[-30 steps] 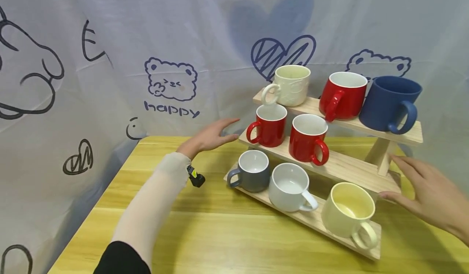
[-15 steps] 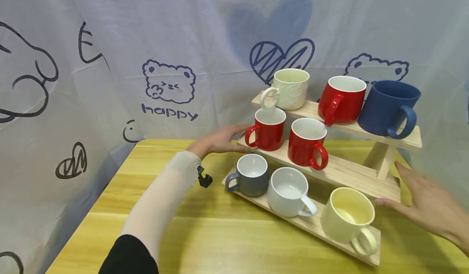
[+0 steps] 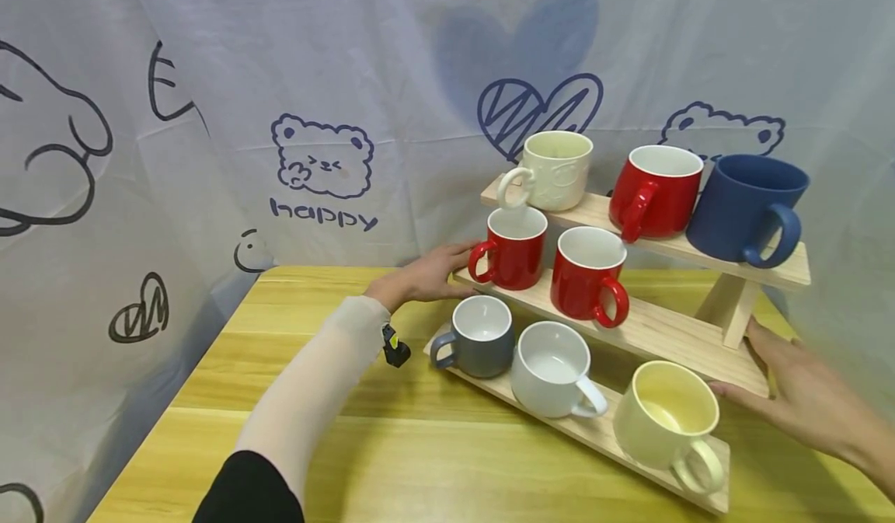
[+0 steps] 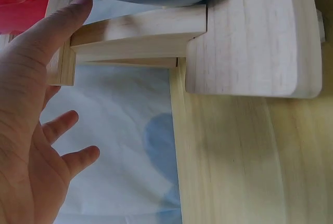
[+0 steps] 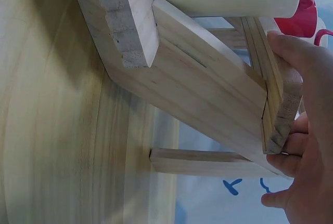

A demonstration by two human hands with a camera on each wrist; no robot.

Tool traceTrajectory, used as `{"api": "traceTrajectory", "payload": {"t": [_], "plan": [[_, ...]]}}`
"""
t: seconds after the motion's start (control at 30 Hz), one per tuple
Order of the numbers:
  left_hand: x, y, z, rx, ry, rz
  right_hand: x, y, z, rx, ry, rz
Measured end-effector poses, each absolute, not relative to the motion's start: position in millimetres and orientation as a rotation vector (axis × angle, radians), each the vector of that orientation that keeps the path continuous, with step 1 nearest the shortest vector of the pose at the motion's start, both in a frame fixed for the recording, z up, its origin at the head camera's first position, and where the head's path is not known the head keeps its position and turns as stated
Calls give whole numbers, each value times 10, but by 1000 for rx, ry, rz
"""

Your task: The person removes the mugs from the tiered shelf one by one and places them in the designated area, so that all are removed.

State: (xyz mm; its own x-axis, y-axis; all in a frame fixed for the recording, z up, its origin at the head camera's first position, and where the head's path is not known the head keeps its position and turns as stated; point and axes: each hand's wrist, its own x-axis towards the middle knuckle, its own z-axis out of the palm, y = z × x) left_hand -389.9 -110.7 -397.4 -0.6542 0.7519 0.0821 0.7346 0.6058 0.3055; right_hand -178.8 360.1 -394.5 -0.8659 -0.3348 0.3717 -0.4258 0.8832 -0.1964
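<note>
A three-tier wooden display rack (image 3: pixel 671 329) stands at an angle on the table, bearing mugs on every tier. At the middle tier's left end, my left hand (image 3: pixel 426 274) grips the board, thumb in front and some fingers behind; in the left wrist view two fingers of that hand (image 4: pixel 26 89) stick out free. My right hand (image 3: pixel 804 391) holds the same tier's right end. In the right wrist view its thumb lies over the board (image 5: pixel 283 86) and its fingers reach behind. Red mugs (image 3: pixel 516 255) (image 3: pixel 583 282) sit on this tier.
On top are a cream mug (image 3: pixel 559 177), a red mug (image 3: pixel 660 196) and a blue mug (image 3: pixel 741 212). Below stand a grey mug (image 3: pixel 482 348), a white mug (image 3: pixel 548 383) and a yellow mug (image 3: pixel 653 422). A drawn-on cloth (image 3: pixel 419 64) hangs behind the wooden table (image 3: pixel 231 375).
My left hand has moved right onto the rack's middle tier. The right hand has come in leftward against its other end. The mugs stay in their places on the rack.
</note>
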Motion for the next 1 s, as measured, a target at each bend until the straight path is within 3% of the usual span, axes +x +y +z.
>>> {"api": "traceTrajectory", "payload": {"t": [0.4,1.0], "plan": [[-3892,-1047,-3963,1402,2729,567,-1785,3659,-3935,564,-2730,368],[-3745,-1185,-3946,1351,2747,678,-1998,3737,-3914,657,-2734,414]]}}
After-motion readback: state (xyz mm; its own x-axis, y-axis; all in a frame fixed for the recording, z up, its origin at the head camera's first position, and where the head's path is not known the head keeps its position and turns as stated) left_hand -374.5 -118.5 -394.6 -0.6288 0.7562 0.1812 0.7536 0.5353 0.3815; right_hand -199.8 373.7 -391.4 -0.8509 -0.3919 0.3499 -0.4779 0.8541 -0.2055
